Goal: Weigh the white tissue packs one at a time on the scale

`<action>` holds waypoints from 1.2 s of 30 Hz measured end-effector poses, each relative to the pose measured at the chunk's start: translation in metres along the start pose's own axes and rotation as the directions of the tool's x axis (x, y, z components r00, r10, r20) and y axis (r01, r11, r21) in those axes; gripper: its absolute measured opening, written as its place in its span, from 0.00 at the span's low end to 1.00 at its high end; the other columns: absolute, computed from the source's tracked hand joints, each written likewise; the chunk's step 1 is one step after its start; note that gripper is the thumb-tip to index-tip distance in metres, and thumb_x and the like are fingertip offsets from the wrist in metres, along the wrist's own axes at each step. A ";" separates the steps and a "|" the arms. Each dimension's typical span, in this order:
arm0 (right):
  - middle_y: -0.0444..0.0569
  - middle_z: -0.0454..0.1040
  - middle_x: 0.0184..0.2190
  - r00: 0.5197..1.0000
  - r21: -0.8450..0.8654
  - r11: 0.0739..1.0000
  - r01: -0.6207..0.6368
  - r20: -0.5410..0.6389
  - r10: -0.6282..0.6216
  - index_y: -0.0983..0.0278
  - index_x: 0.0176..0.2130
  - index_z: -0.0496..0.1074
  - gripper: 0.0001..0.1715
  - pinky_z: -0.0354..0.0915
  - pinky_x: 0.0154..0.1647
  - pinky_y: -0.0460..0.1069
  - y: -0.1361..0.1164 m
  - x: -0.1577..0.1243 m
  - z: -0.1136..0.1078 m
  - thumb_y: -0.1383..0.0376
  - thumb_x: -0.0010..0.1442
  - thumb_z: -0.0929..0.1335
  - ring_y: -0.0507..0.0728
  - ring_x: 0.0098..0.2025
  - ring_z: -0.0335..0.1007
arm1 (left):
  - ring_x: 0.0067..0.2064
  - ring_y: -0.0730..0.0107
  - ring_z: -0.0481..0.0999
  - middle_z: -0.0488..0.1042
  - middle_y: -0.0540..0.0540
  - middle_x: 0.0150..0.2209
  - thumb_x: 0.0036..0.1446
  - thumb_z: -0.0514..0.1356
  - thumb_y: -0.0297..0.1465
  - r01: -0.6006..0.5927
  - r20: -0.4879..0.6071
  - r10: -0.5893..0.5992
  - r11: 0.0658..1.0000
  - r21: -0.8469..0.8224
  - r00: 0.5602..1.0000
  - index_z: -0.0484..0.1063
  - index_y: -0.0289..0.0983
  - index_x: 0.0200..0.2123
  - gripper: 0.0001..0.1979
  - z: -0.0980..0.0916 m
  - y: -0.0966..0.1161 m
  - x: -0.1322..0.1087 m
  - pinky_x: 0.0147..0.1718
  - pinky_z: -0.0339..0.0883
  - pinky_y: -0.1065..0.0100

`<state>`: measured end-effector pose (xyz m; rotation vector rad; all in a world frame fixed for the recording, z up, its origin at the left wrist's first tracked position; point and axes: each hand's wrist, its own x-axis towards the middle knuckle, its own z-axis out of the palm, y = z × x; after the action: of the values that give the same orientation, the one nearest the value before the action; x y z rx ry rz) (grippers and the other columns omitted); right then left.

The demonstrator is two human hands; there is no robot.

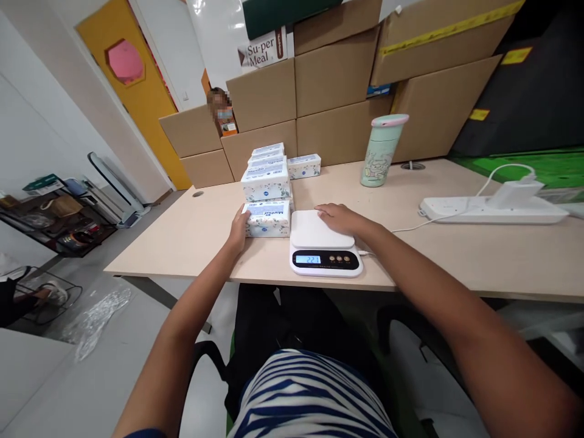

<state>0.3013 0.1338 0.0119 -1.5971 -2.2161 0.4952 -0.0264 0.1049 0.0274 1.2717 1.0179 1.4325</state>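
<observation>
My left hand is closed on the left end of the front tissue pack, a white pack with blue print and a floral pattern. Behind that pack stand more tissue packs in a row, some stacked. Directly right of the front pack sits a white digital kitchen scale, its lit display reading what looks like 221. My right hand lies with fingers stretched out over the back right part of the scale's platform, palm down, with nothing seen in it.
One tissue pack stands apart at the back. Cardboard boxes line the table's far side. A mint-green tumbler and a white power strip are to the right, with cables on the wooden table. Part of another person shows far left.
</observation>
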 end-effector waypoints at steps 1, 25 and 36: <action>0.56 0.69 0.74 1.000 -0.008 1.000 0.019 -0.003 -0.019 0.64 0.73 0.69 0.35 0.54 0.80 0.62 0.000 0.001 0.001 0.55 0.77 0.55 0.69 0.76 0.63 | 0.65 0.46 0.78 0.82 0.41 0.61 0.57 0.66 0.41 0.025 0.008 -0.025 1.000 -0.017 1.000 0.75 0.40 0.63 0.31 0.000 0.001 -0.001 0.63 0.74 0.54; 0.53 0.68 0.75 0.996 -0.066 0.994 0.087 -0.005 -0.088 0.62 0.74 0.67 0.35 0.56 0.80 0.60 0.020 0.029 -0.001 0.58 0.77 0.54 0.64 0.78 0.61 | 0.58 0.50 0.81 0.82 0.41 0.58 0.54 0.65 0.33 0.159 -0.296 -0.147 0.987 0.019 0.944 0.73 0.42 0.63 0.31 0.023 -0.006 0.006 0.54 0.77 0.57; 0.55 0.65 0.76 0.998 -0.063 0.996 0.057 0.006 -0.056 0.67 0.75 0.64 0.37 0.53 0.81 0.59 0.017 0.024 -0.005 0.57 0.77 0.52 0.64 0.79 0.59 | 0.58 0.52 0.82 0.83 0.42 0.58 0.57 0.64 0.34 0.126 -0.173 -0.130 0.991 -0.036 0.976 0.72 0.41 0.66 0.32 0.019 -0.006 0.004 0.59 0.76 0.57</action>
<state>0.3106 0.1619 0.0103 -1.5609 -2.2946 0.4166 -0.0069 0.1099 0.0245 1.0561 1.1740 1.4715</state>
